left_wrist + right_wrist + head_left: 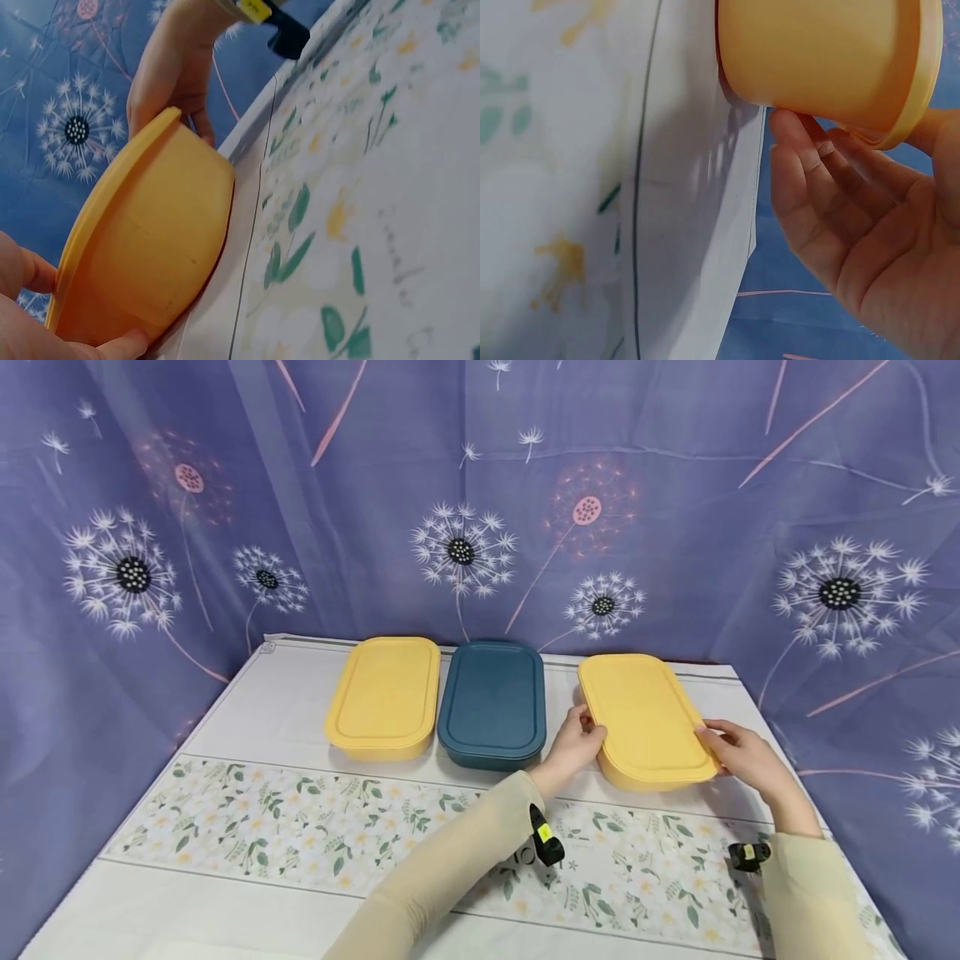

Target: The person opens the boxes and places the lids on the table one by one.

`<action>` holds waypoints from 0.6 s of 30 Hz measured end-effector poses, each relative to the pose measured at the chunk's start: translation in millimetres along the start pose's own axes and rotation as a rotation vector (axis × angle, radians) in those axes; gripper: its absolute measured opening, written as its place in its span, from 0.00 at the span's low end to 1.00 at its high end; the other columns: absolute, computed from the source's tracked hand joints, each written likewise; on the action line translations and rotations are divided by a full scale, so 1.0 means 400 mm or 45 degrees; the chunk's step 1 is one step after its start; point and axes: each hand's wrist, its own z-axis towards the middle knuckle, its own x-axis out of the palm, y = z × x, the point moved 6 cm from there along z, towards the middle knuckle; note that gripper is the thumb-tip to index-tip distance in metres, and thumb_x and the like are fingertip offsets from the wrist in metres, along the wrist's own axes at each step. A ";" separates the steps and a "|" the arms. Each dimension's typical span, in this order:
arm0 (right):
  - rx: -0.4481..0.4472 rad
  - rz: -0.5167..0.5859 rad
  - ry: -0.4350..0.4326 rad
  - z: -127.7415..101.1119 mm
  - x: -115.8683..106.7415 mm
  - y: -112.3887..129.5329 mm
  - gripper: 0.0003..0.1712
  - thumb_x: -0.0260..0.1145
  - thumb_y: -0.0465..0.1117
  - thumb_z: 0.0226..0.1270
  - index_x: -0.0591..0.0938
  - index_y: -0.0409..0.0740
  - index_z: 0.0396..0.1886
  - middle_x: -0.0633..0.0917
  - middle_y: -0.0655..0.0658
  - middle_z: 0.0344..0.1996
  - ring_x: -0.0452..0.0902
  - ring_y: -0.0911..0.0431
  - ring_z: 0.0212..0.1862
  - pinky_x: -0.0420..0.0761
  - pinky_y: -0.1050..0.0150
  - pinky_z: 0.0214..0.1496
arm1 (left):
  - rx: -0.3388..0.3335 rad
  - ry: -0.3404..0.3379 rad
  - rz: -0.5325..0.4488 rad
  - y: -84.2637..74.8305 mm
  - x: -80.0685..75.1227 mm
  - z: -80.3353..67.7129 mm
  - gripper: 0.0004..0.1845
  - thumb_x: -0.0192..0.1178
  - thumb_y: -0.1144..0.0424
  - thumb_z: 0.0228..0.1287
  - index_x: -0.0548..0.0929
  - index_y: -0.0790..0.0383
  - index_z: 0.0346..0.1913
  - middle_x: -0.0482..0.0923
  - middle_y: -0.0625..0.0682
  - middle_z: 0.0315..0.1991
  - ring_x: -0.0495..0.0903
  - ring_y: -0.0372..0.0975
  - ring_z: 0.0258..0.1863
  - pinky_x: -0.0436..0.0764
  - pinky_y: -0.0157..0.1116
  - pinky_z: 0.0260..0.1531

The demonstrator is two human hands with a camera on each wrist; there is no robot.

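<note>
A yellow lidded food container stands at the right of the table, turned slightly askew, between both hands. My left hand grips its left side, thumb at the lid's rim and fingers along the wall. On the opposite side my right hand holds the near right corner, thumb on the lid edge and fingers against the side wall. In the left wrist view the container's yellow wall shows between the two hands. The right wrist view shows the right fingers under the lid rim, beside the container's end.
To the left stand a dark blue lidded container and a second yellow one, side by side. A floral strip crosses the white tablecloth. A purple dandelion-print curtain hangs behind the table and at its sides.
</note>
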 end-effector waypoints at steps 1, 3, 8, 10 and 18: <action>-0.002 0.001 0.006 0.000 -0.001 -0.001 0.42 0.49 0.56 0.81 0.60 0.22 0.73 0.80 0.27 0.49 0.79 0.61 0.34 0.85 0.63 0.34 | 0.004 -0.001 0.000 0.000 0.001 -0.002 0.29 0.54 0.63 0.74 0.62 0.65 0.74 0.72 0.50 0.53 0.72 0.37 0.52 0.76 0.37 0.53; 0.000 0.009 0.013 0.002 -0.002 -0.003 0.42 0.49 0.56 0.82 0.59 0.22 0.73 0.80 0.27 0.49 0.80 0.60 0.34 0.85 0.62 0.34 | 0.010 0.001 -0.010 -0.001 0.003 -0.006 0.28 0.55 0.64 0.74 0.63 0.65 0.73 0.72 0.49 0.51 0.71 0.36 0.49 0.77 0.36 0.50; -0.002 0.041 0.006 0.001 -0.001 -0.009 0.42 0.49 0.57 0.82 0.60 0.23 0.73 0.80 0.28 0.48 0.81 0.58 0.33 0.86 0.60 0.33 | -0.022 -0.007 0.003 -0.002 0.003 -0.007 0.29 0.57 0.63 0.73 0.63 0.63 0.73 0.72 0.49 0.50 0.72 0.36 0.48 0.78 0.35 0.51; -0.006 0.039 0.001 0.002 0.001 -0.008 0.43 0.49 0.57 0.81 0.59 0.23 0.73 0.80 0.28 0.47 0.81 0.57 0.32 0.86 0.60 0.32 | -0.039 -0.024 0.005 -0.006 -0.004 -0.002 0.31 0.59 0.63 0.71 0.63 0.63 0.73 0.73 0.49 0.50 0.73 0.37 0.47 0.78 0.37 0.51; 0.014 0.030 0.074 -0.018 0.023 -0.014 0.44 0.53 0.59 0.80 0.59 0.25 0.74 0.80 0.34 0.42 0.83 0.50 0.29 0.86 0.59 0.32 | -0.025 -0.099 -0.082 -0.004 -0.018 0.027 0.30 0.65 0.65 0.66 0.69 0.65 0.69 0.73 0.49 0.47 0.74 0.38 0.46 0.80 0.37 0.50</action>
